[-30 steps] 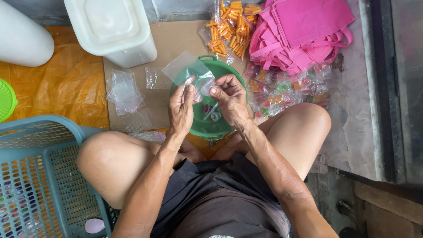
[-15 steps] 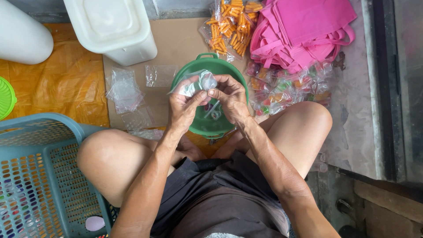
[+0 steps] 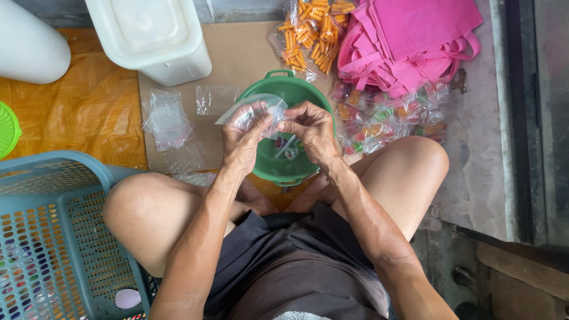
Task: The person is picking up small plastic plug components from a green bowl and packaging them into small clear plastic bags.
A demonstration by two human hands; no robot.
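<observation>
Just above the green bowl [image 3: 308, 92], both hands [image 3: 243, 139] [image 3: 311, 130] grip a clear bag [image 3: 252, 112].

Clear bag [image 3: 252, 112] now tilted leftward between hands [image 3: 278, 133].

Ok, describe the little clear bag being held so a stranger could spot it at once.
Find the green bowl on the floor between the person's knees. Just above its rim, the left hand and right hand pinch a small clear bag. Unlike the flat clear bags lying on the cardboard, it is lifted up.
</observation>
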